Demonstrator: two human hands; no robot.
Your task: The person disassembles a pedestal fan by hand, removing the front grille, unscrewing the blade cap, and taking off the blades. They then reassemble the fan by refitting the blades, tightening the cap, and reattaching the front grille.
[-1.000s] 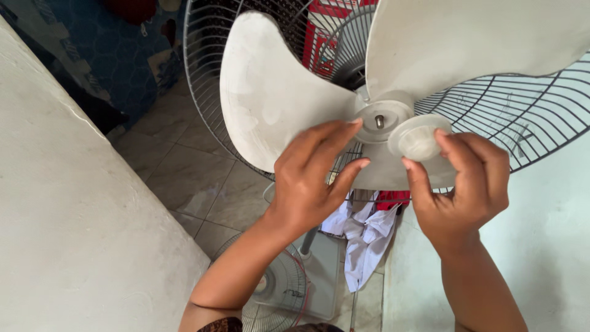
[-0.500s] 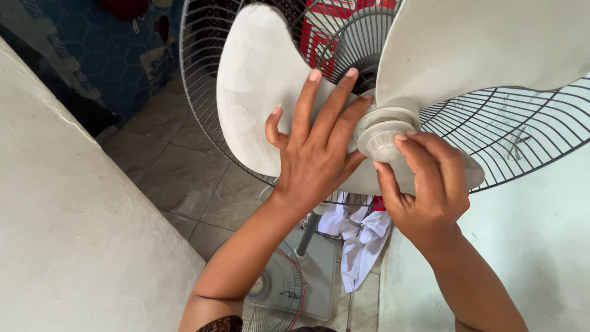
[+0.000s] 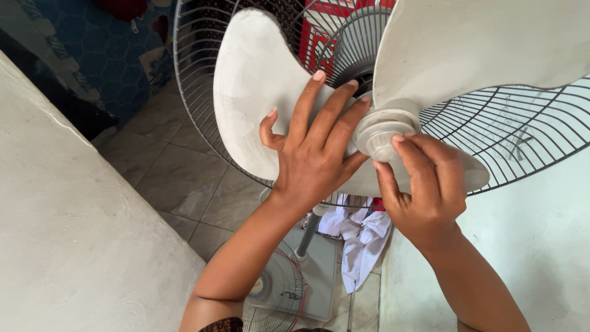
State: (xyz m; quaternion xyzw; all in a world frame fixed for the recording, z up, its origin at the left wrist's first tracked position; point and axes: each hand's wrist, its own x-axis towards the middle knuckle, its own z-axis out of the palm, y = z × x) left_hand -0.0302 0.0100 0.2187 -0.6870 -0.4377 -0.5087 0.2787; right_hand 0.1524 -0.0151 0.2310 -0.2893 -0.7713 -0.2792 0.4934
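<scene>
Your right hand (image 3: 424,190) has its fingertips curled around the round cap (image 3: 382,136) at the centre of the fan, thumb underneath, pinching it snugly. Your left hand (image 3: 313,154) lies flat and spread wide on the pale blade (image 3: 258,92), at nine o'clock from the cap, fingers pointing up toward the hub and bracing it. This looks like the step of turning the cap on its spindle while the blade is kept from spinning; which way it turns I can't tell. The next move calls for firm pressure from that flat palm and an even twist at the fingertips. Behind the blades stands the wire guard (image 3: 522,141). Down at six o'clock, a white cloth (image 3: 362,237) lies on the tiled floor (image 3: 178,178), beside another grille (image 3: 279,295).
</scene>
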